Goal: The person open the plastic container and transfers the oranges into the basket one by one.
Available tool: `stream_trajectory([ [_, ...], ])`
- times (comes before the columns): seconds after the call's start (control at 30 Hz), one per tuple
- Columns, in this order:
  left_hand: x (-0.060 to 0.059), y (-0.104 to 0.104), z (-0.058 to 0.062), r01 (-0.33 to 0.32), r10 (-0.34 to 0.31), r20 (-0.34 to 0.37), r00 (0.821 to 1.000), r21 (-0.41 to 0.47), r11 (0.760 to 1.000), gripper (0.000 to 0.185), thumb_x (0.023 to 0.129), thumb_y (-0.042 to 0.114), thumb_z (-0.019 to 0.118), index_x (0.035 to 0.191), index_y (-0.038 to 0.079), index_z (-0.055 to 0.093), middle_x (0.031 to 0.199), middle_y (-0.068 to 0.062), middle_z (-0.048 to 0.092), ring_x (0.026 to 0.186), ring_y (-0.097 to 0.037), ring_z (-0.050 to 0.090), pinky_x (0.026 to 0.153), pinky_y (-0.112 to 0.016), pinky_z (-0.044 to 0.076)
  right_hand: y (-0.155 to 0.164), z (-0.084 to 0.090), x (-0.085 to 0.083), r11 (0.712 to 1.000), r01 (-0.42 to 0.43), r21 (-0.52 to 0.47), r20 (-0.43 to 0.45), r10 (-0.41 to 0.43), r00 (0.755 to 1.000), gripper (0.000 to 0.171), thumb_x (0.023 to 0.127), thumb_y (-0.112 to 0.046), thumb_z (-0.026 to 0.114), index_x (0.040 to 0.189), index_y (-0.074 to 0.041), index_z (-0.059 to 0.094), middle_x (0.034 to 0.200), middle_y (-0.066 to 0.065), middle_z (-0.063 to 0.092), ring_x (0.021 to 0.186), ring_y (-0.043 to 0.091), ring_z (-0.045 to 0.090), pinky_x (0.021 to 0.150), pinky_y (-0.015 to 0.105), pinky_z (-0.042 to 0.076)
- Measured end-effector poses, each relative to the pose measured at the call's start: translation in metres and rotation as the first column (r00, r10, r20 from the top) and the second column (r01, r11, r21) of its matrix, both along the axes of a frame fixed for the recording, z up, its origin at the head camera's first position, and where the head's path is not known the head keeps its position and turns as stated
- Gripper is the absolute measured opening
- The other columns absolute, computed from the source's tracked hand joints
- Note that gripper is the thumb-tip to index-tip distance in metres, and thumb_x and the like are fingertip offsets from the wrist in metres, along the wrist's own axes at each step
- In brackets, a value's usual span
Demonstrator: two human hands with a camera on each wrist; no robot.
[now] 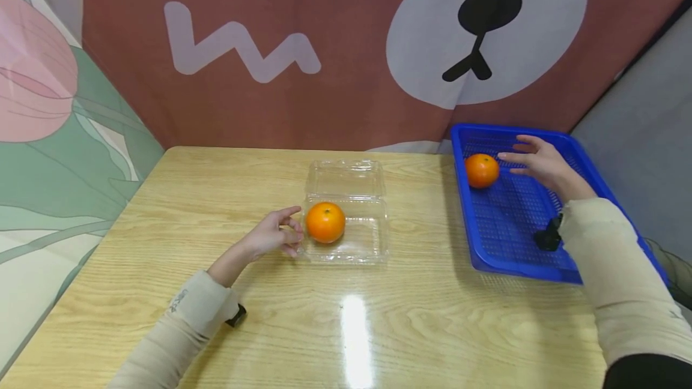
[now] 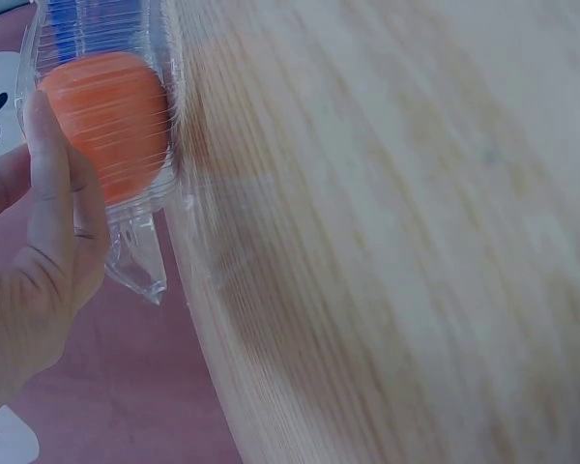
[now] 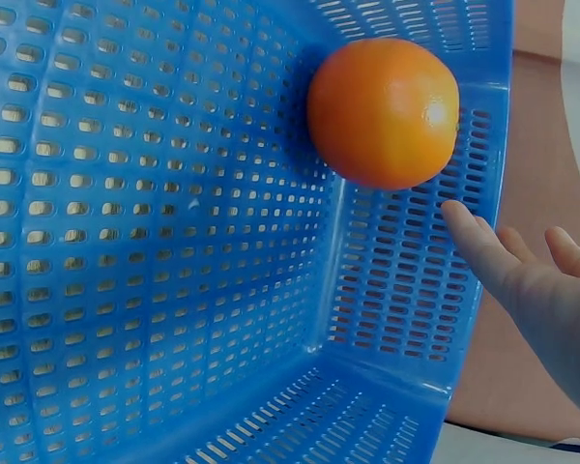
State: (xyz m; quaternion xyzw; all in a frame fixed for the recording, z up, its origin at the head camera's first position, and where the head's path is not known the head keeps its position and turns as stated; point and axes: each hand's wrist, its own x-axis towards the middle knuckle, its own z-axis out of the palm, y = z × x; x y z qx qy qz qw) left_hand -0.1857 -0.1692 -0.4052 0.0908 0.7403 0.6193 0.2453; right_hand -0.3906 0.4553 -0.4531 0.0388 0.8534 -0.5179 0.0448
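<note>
An orange [image 1: 325, 222] sits in the left part of a clear plastic clamshell box [image 1: 367, 242], whose lid [image 1: 346, 179] lies folded back. My left hand [image 1: 274, 234] is at the box's left side, fingers loosely bent by its wall; the left wrist view shows the fingertips right at the clear wall, with the orange [image 2: 111, 126] behind it. A second orange [image 1: 482, 171] rests in the far left corner of a blue plastic basket [image 1: 470, 227]. Over the basket, my right hand [image 1: 540, 164] reaches towards that orange with spread fingers, holding nothing; a gap shows in the right wrist view.
The basket stands at the right end of a wooden table [image 1: 421, 317]. Behind the table hangs a brown printed cloth [image 1: 346, 95], with a leaf-patterned one [image 1: 59, 191] at the left. A grey surface [image 1: 643, 107] rises beyond the basket's right side.
</note>
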Motion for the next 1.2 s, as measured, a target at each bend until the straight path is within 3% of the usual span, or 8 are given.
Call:
stream_trajectory([
  [0.13,0.0,0.001,0.001,-0.005,0.005,0.006,1.0,0.003,1.0,0.071,0.084,-0.009,0.053,0.142,-0.008,0.011,0.104,-0.028,0.044,0.069,-0.019,0.056,0.062,-0.033,0.058,-0.005,0.01,0.008,1.0,-0.008,0.016,0.021,0.007,1.0,0.094,0.073,-0.046,0.07,0.145,-0.034,0.011,0.151,0.006,0.011,0.124,0.03,0.038,0.079,0.031,0.054],
  [0.23,0.001,0.001,0.002,-0.007,0.007,0.011,1.0,0.004,1.0,0.071,0.084,-0.009,0.052,0.142,-0.008,0.011,0.104,-0.027,0.044,0.069,-0.02,0.056,0.062,-0.034,0.058,-0.019,0.033,0.025,1.0,-0.024,0.009,0.046,0.024,0.999,0.091,0.078,-0.041,0.068,0.146,-0.03,0.01,0.151,0.004,0.011,0.122,0.023,0.042,0.082,0.037,0.053],
  [0.4,0.001,0.001,0.001,-0.007,0.007,0.01,1.0,0.004,1.0,0.071,0.084,-0.01,0.052,0.142,-0.007,0.012,0.101,-0.023,0.045,0.07,-0.02,0.056,0.063,-0.034,0.058,-0.057,0.079,0.066,0.996,-0.083,-0.034,0.05,0.084,0.995,0.093,0.081,-0.035,0.067,0.148,-0.018,0.004,0.151,0.012,0.004,0.125,0.033,0.036,0.094,0.051,0.041],
  [0.5,0.001,0.0,0.0,-0.01,0.009,0.011,1.0,0.007,1.0,0.071,0.084,-0.009,0.052,0.142,-0.007,0.012,0.101,-0.022,0.045,0.069,-0.02,0.056,0.062,-0.034,0.058,-0.067,0.091,0.08,0.993,-0.086,-0.08,0.036,0.089,0.995,0.091,0.081,-0.032,0.068,0.148,-0.019,0.007,0.151,0.01,0.008,0.121,0.03,0.043,0.092,0.047,0.045],
  [0.7,0.001,0.0,0.0,-0.01,0.01,0.015,1.0,0.008,1.0,0.071,0.084,-0.009,0.053,0.142,-0.007,0.012,0.102,-0.024,0.045,0.07,-0.02,0.056,0.062,-0.034,0.058,-0.066,0.093,0.083,0.99,-0.106,-0.093,0.025,0.109,0.994,0.089,0.084,-0.032,0.065,0.148,-0.019,0.005,0.15,0.014,0.008,0.122,0.032,0.04,0.091,0.042,0.046],
  [0.87,0.001,0.0,-0.001,-0.009,0.009,0.015,1.0,0.005,1.0,0.07,0.085,-0.008,0.053,0.142,-0.007,0.012,0.102,-0.025,0.045,0.07,-0.02,0.056,0.062,-0.034,0.058,-0.038,0.063,0.056,0.99,-0.107,-0.097,0.006,0.108,0.994,0.081,0.083,-0.026,0.066,0.146,-0.027,0.015,0.148,0.004,0.019,0.111,0.019,0.053,0.084,0.043,0.051],
  [1.0,0.001,0.0,-0.001,-0.008,0.008,0.01,1.0,0.006,1.0,0.07,0.085,-0.008,0.052,0.142,-0.007,0.013,0.1,-0.022,0.045,0.07,-0.02,0.056,0.062,-0.034,0.058,-0.039,0.065,0.057,0.967,-0.171,-0.187,-0.005,0.173,0.985,0.077,0.085,-0.019,0.064,0.146,-0.024,0.017,0.148,0.003,0.019,0.112,0.021,0.053,0.087,0.045,0.049],
  [1.2,0.001,0.001,-0.001,-0.01,0.009,0.011,1.0,0.009,1.0,0.069,0.085,-0.008,0.052,0.142,-0.008,0.013,0.098,-0.019,0.046,0.069,-0.02,0.056,0.062,-0.034,0.058,-0.07,0.093,0.087,0.953,-0.224,-0.204,-0.057,0.217,0.974,0.077,0.085,-0.02,0.065,0.146,-0.02,0.018,0.147,0.006,0.022,0.106,0.016,0.055,0.082,0.035,0.053],
])
